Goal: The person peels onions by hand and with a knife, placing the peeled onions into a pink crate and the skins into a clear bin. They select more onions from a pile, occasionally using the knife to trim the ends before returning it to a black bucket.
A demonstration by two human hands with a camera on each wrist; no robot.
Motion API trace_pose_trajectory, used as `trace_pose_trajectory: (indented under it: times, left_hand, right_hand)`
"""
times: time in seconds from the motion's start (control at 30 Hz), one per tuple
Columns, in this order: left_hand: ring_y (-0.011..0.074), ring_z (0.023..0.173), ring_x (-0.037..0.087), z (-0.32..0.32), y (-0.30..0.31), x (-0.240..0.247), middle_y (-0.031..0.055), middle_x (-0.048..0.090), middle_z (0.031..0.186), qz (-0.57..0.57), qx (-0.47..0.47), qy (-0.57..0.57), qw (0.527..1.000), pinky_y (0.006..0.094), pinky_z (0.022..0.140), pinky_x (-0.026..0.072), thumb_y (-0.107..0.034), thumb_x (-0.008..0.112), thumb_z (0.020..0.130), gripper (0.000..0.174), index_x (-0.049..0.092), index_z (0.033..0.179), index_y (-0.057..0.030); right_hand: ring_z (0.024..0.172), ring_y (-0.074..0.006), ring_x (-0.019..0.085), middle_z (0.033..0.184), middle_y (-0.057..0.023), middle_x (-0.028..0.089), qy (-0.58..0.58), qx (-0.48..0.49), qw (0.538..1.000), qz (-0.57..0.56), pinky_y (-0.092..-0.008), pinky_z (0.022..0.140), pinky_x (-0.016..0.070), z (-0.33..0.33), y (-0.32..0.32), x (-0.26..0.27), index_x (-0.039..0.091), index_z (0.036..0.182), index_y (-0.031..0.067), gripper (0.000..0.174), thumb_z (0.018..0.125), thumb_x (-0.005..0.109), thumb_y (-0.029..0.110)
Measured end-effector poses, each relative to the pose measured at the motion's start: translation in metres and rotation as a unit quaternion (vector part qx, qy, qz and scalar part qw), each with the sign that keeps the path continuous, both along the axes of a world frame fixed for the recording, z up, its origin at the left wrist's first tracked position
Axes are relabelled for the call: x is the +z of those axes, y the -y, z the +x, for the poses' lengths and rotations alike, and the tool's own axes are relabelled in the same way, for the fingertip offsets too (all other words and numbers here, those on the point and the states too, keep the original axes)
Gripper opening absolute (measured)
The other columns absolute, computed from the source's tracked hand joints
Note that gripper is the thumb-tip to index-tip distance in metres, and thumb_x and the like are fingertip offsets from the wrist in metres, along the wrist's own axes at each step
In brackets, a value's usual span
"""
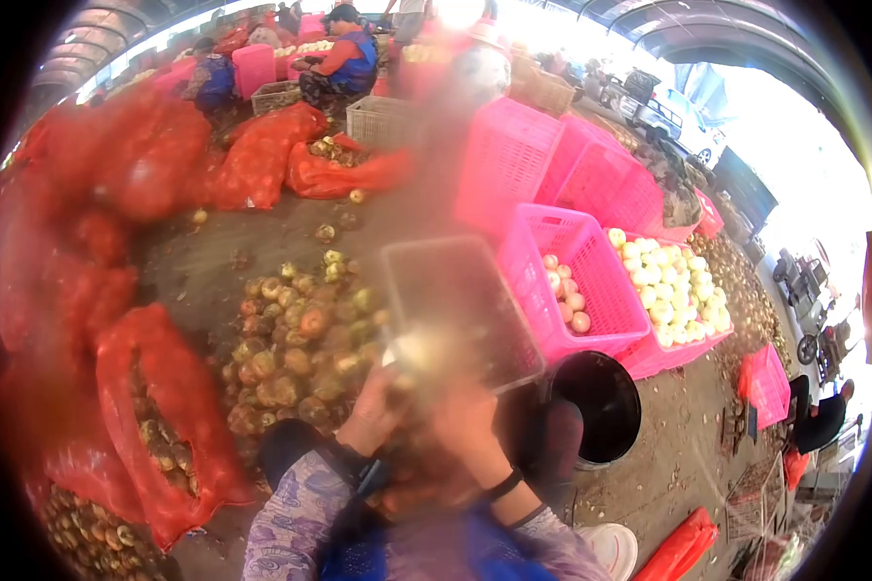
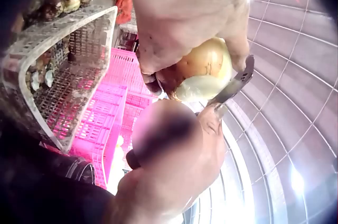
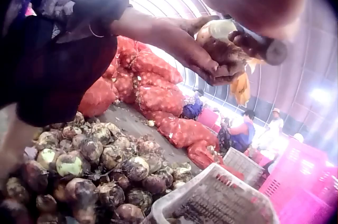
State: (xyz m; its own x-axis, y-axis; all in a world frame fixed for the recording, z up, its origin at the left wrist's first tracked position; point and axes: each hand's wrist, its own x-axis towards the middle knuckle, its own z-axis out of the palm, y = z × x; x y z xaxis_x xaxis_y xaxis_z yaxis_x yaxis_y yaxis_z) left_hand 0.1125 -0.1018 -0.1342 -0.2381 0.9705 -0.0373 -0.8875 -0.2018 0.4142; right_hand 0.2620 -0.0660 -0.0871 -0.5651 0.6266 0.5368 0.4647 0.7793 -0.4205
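Note:
A partly peeled onion (image 2: 203,68), pale on one side and brown on the other, is gripped by my left hand (image 2: 193,13) in the left wrist view. My right hand (image 2: 177,155) holds a knife (image 2: 235,82) whose blade lies beside the onion. The right wrist view shows my left hand (image 3: 182,42) curled round the onion (image 3: 217,30), with loose skin (image 3: 241,88) hanging below and my right hand (image 3: 259,2) against it. Glare blurs both hands in the head view.
Unpeeled onions (image 1: 295,339) are heaped by my left arm. A grey crate (image 1: 465,310) stands ahead, pink crates (image 1: 576,281) and a black bucket (image 1: 596,407) at the right. Red net sacks (image 1: 165,416) line the left. People (image 1: 344,58) sit farther back.

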Motion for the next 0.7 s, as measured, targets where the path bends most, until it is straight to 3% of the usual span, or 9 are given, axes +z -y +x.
trace_pose_trajectory:
  times: [0.07, 0.13, 0.27, 0.33, 0.43, 0.47, 0.53, 0.67, 0.7]
  left_hand:
    - [0.0241, 0.106, 0.061, 0.001, 0.000, -0.001, 0.0094, 0.061, 0.119, -0.012, 0.000, -0.005, 1.000, 0.0402, 0.089, 0.0539, -0.020, 0.078, 0.079, 0.066, 0.046, 0.134, -0.0032]
    - [0.0229, 0.103, 0.061, 0.002, -0.001, 0.001, 0.0092, 0.061, 0.118, -0.012, 0.008, 0.001, 1.000, 0.0390, 0.085, 0.0555, -0.020, 0.077, 0.080, 0.063, 0.047, 0.133, -0.0037]
    - [0.0234, 0.104, 0.061, 0.001, 0.000, 0.009, 0.0095, 0.061, 0.118, -0.007, -0.005, -0.030, 1.000, 0.0386, 0.087, 0.0548, -0.021, 0.076, 0.080, 0.063, 0.047, 0.133, -0.0034]
    - [0.0238, 0.107, 0.061, 0.000, -0.004, 0.002, 0.0101, 0.060, 0.120, -0.007, 0.010, -0.038, 0.999, 0.0375, 0.091, 0.0538, -0.019, 0.075, 0.079, 0.064, 0.047, 0.133, -0.0016]
    - [0.0245, 0.111, 0.060, -0.003, 0.002, -0.003, 0.0108, 0.060, 0.123, 0.021, 0.020, -0.078, 0.997, 0.0354, 0.096, 0.0519, -0.018, 0.077, 0.076, 0.068, 0.047, 0.134, 0.0010]
    - [0.0245, 0.111, 0.060, -0.008, 0.002, -0.008, 0.0108, 0.060, 0.123, 0.024, 0.018, -0.081, 0.996, 0.0354, 0.096, 0.0519, -0.018, 0.077, 0.076, 0.068, 0.047, 0.134, 0.0010]
    - [0.0271, 0.126, 0.051, -0.013, 0.001, -0.021, 0.0130, 0.052, 0.137, 0.084, 0.005, -0.083, 0.993, 0.0397, 0.109, 0.0413, -0.008, 0.058, 0.083, 0.064, 0.039, 0.144, -0.0033]
    - [0.0260, 0.128, 0.049, -0.013, 0.000, -0.015, 0.0129, 0.051, 0.138, 0.085, 0.031, -0.053, 0.995, 0.0385, 0.110, 0.0400, -0.008, 0.056, 0.086, 0.062, 0.038, 0.144, -0.0030]
    - [0.0260, 0.125, 0.051, -0.009, 0.001, -0.003, 0.0123, 0.054, 0.134, 0.066, 0.038, -0.044, 0.996, 0.0391, 0.109, 0.0408, -0.016, 0.068, 0.080, 0.068, 0.041, 0.141, -0.0012]
  right_hand:
    - [0.093, -0.0294, 0.064, 0.111, -0.0171, 0.063, 0.020, -0.017, 0.999, -0.043, -0.0427, 0.077, 0.0521, 0.000, -0.002, -0.005, 0.036, 0.149, 0.0106, 0.058, 0.094, 0.056, 0.011]
    - [0.087, -0.0294, 0.065, 0.109, -0.0175, 0.064, 0.019, -0.018, 0.997, 0.073, -0.0429, 0.074, 0.0526, 0.000, -0.010, -0.017, 0.037, 0.148, 0.0101, 0.056, 0.095, 0.054, 0.013]
    - [0.088, -0.0306, 0.066, 0.109, -0.0177, 0.065, 0.026, -0.021, 0.999, 0.017, -0.0416, 0.075, 0.0528, -0.004, -0.011, -0.016, 0.043, 0.145, 0.0094, 0.048, 0.098, 0.051, 0.016]
    - [0.080, -0.0334, 0.067, 0.098, -0.0155, 0.070, -0.077, -0.084, 0.992, -0.053, -0.0419, 0.066, 0.0545, -0.014, -0.007, -0.004, 0.068, 0.111, 0.0058, 0.028, 0.084, 0.064, 0.013]
    - [0.082, -0.0333, 0.068, 0.103, -0.0159, 0.070, -0.015, -0.153, 0.985, -0.074, -0.0423, 0.070, 0.0548, 0.005, -0.063, -0.073, 0.066, 0.116, 0.0040, 0.029, 0.088, 0.061, 0.013]
    - [0.088, -0.0342, 0.068, 0.111, -0.0178, 0.069, -0.117, -0.101, 0.981, -0.118, -0.0428, 0.077, 0.0546, 0.014, -0.069, -0.069, 0.063, 0.121, 0.0016, 0.031, 0.092, 0.057, 0.012]
    - [0.093, -0.0352, 0.067, 0.115, -0.0193, 0.067, -0.151, -0.103, 0.974, -0.133, -0.0428, 0.080, 0.0538, 0.016, -0.063, -0.062, 0.061, 0.124, 0.0010, 0.033, 0.093, 0.056, 0.011]
    - [0.107, -0.0380, 0.063, 0.126, -0.0228, 0.062, -0.196, -0.060, 0.963, -0.174, -0.0443, 0.088, 0.0508, 0.010, -0.052, -0.059, 0.054, 0.134, 0.0012, 0.042, 0.094, 0.055, 0.013]
    - [0.107, -0.0380, 0.063, 0.126, -0.0228, 0.062, -0.198, -0.060, 0.963, -0.175, -0.0443, 0.088, 0.0508, 0.007, -0.045, -0.055, 0.054, 0.134, 0.0012, 0.042, 0.094, 0.055, 0.013]
